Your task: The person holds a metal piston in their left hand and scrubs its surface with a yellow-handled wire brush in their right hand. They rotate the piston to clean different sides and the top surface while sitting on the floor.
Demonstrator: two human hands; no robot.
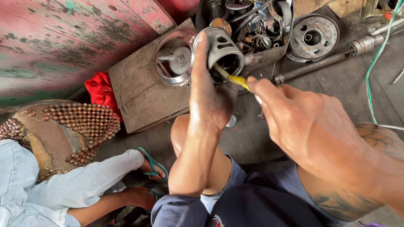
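Your left hand is raised in front of you, fingers wrapped tight round a grey metal cylinder, thumb up along its left side. The cylinder's open end faces you, dark inside, w/ slots cut in its wall. Your right hand is closed in a pinch on a thin yellow stick; its far tip sits at the cylinder's lower rim, just inside the opening. Can't tell if it's a brush or a strip.

Behind the cylinder, on a wooden block, sits a round metal housing w/ a shaft at its centre. To the right of that, a box of mixed metal scrap parts. Further right on the dark floor lies a round drum plate, and a long steel shaft runs diagonally just below it. A green wire trails down the right edge.

Left side: a red cloth tucked between the block and a beaded seat cover. Another person's legs in light jeans stretch along the bottom left, feet in teal flip-flops. Your knees in dark shorts are at the bottom.
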